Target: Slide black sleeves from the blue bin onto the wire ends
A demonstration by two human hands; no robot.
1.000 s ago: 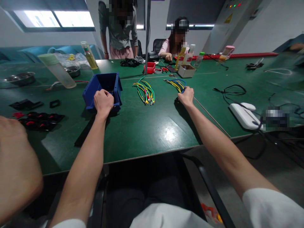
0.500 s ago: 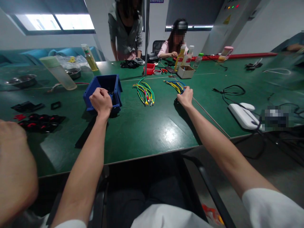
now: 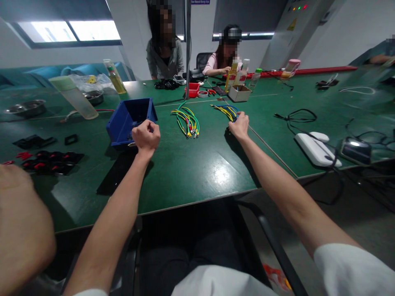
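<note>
My left hand (image 3: 146,138) is curled closed in front of the right side of a blue plastic bin (image 3: 119,123); whatever its fingers hold, if anything, is hidden. Dark contents show inside the bin. A bundle of yellow and blue cables (image 3: 226,110) lies under my right hand (image 3: 239,124), whose fingers are closed on its near end. Between my hands, a loose bunch of green and yellow cables (image 3: 187,118) with metal ring ends rests on the green table (image 3: 197,172).
A black flat piece (image 3: 115,174) lies below the bin. Black-and-red parts (image 3: 52,161) sit at the left, beside another person's arm (image 3: 26,226). A white device (image 3: 316,150) with black cords is on the right. Bottles (image 3: 231,78) and a small box (image 3: 240,93) stand farther back.
My left hand has moved right and slightly nearer, from in front of the bin's middle to its right side. My right hand stays on the yellow and blue cables.
</note>
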